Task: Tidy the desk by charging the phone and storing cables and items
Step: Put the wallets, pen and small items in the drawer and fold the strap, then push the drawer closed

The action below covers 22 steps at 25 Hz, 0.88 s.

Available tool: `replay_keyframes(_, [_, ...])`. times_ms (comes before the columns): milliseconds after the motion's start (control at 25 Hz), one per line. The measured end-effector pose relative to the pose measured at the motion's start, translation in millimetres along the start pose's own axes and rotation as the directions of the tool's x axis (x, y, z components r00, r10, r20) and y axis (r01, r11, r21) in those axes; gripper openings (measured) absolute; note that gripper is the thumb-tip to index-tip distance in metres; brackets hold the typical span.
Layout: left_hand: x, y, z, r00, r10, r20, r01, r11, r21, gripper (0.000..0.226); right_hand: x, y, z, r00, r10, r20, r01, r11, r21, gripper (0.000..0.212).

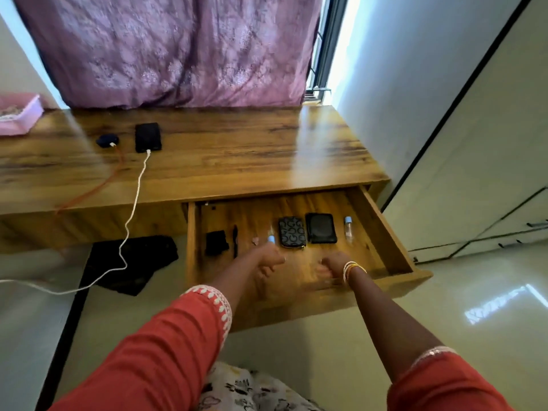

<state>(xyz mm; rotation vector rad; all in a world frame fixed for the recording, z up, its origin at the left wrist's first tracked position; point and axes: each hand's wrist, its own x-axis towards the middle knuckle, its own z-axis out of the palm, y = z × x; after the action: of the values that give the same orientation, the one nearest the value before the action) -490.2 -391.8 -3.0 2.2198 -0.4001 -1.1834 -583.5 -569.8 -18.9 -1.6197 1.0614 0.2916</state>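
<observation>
The tabletop [237,149] is warm brown woodgrain, as is the drawer [382,229]. A black phone [147,137] takes a white cable [135,203]; an orange cable [98,185] lies beside it. The curtain [178,48] is purple with a pale floral pattern. One pouch [291,231] is black with grey curls, the other pouch [321,228] plain black. Sleeves [166,345] are coral red.

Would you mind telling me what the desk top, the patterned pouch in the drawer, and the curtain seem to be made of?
The desk top looks like glossy wood or wood-grain laminate: streaked grain, window glare. The patterned pouch seems like faux leather or coated fabric with a printed pattern; blur leaves it open. The curtain looks like thin purple woven fabric with a faint floral pattern, hanging in soft folds.
</observation>
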Motion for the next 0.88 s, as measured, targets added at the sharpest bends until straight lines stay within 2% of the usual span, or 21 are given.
replay_keyframes(120, [-19,3,42,0.989,-0.057,-0.136,0.018,0.963,-0.270,0.019,-11,11,-31,0.982,0.054,0.184,-0.091,0.976,0.197,0.023])
replay_keyframes(200, [-37,4,73,0.977,-0.105,-0.187,0.026,0.924,-0.380,0.022,-20,16,-44,0.971,0.022,0.238,-0.089,0.956,0.278,0.022])
replay_keyframes(320, [-59,-1,104,0.925,-0.262,-0.276,0.088,0.853,-0.515,0.033,-33,27,-51,0.964,-0.028,0.264,-0.065,0.939,0.337,0.031])
replay_keyframes(440, [-76,-13,125,0.909,-0.378,-0.177,0.195,0.759,-0.621,0.049,-45,38,-60,0.937,-0.025,0.350,-0.090,0.947,0.310,0.025])
replay_keyframes(520, [-83,-15,132,0.908,-0.412,-0.074,0.223,0.626,-0.748,0.050,-50,47,-67,0.911,0.059,0.409,-0.152,0.968,0.199,0.019])
replay_keyframes(640, [-74,-8,132,0.923,-0.384,0.030,0.142,0.267,-0.953,0.044,-45,58,-76,0.888,0.170,0.426,-0.205,0.978,0.037,0.021])
replay_keyframes(680, [-70,-2,132,0.924,-0.382,0.037,0.123,0.202,-0.972,0.043,-43,60,-78,0.884,0.206,0.421,-0.234,0.972,0.016,0.025])
replay_keyframes(800, [-65,16,136,0.922,-0.386,0.022,0.079,0.131,-0.988,0.040,-42,64,-82,0.887,0.274,0.372,-0.321,0.944,0.072,0.031])
replay_keyframes(880, [-63,19,139,0.920,-0.392,0.008,0.049,0.095,-0.994,0.039,-39,69,-82,0.934,0.212,0.289,-0.273,0.943,0.190,0.027])
